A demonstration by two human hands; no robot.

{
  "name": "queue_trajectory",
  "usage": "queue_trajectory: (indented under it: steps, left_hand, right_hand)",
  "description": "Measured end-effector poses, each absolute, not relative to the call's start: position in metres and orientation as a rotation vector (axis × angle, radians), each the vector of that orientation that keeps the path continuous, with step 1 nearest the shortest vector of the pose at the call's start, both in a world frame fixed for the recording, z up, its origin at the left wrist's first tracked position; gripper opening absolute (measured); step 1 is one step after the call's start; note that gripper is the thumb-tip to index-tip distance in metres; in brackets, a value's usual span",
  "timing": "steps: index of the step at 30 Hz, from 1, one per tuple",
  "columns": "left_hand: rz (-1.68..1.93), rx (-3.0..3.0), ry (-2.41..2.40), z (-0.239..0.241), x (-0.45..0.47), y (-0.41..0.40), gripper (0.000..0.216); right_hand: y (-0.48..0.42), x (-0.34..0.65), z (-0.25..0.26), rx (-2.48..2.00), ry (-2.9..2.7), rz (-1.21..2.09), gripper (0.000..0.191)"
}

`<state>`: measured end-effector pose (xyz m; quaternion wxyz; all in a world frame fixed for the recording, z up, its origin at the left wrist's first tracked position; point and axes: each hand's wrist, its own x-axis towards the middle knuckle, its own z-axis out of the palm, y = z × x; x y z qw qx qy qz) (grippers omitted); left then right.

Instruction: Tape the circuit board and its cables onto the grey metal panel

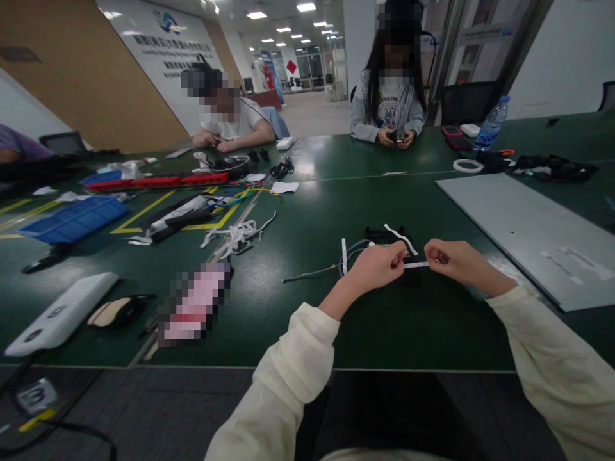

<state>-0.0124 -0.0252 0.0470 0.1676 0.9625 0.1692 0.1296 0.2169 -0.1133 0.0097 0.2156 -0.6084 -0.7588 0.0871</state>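
Near the front edge of the desk (pixel 283 320), left of the middle, lies a pink blurred-out object (pixel 199 301). Farther in, the left hand (pixel 375 267) and right hand (pixel 454 261) each have their fingers clamped on a white strip (pixel 416 264), which spans the gap above the desk. Just beyond is a black device (pixel 377 230) with a grey cable (pixel 307 276) trailing left. A pale panel (pixel 523 224) lies towards the right edge; a bottle (pixel 492 125) stands near the far edge, where two people sit.
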Motion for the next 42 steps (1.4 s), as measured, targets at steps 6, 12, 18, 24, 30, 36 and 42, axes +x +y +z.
queue_trajectory:
  steps: [6, 12, 18, 24, 30, 36, 42]
  left_hand:
    - [0.212, 2.823, 0.514, 0.037, -0.006, -0.026, 0.006]
    - [0.267, 2.816, 0.475, 0.043, -0.008, -0.021, 0.003]
    - [0.281, 2.808, 0.457, 0.042, -0.009, -0.021, 0.003]
    - [0.185, 2.884, 0.467, 0.035, -0.006, -0.022, 0.005]
    - [0.225, 2.821, 0.44, 0.04, -0.009, -0.019, 0.003]
    - [0.146, 2.922, 0.474, 0.04, -0.007, -0.022, 0.005]
    - [0.144, 2.983, 0.497, 0.041, -0.009, -0.022, 0.008]
  right_hand:
    - [-0.111, 0.21, 0.005, -1.678, -2.289, 0.216, 0.002]
    - [-0.114, 0.212, 0.012, -1.682, -2.246, 0.151, 0.001]
    - [-0.113, 0.209, 0.013, -1.679, -2.261, 0.154, 0.001]
    - [-0.111, 0.208, 0.009, -1.649, -2.304, 0.172, 0.002]
    - [-0.114, 0.212, 0.012, -1.669, -2.242, 0.199, 0.002]
    - [-0.111, 0.209, 0.008, -1.699, -2.269, 0.225, 0.003]
    - [-0.109, 0.214, 0.004, -1.732, -2.215, 0.268, 0.01]
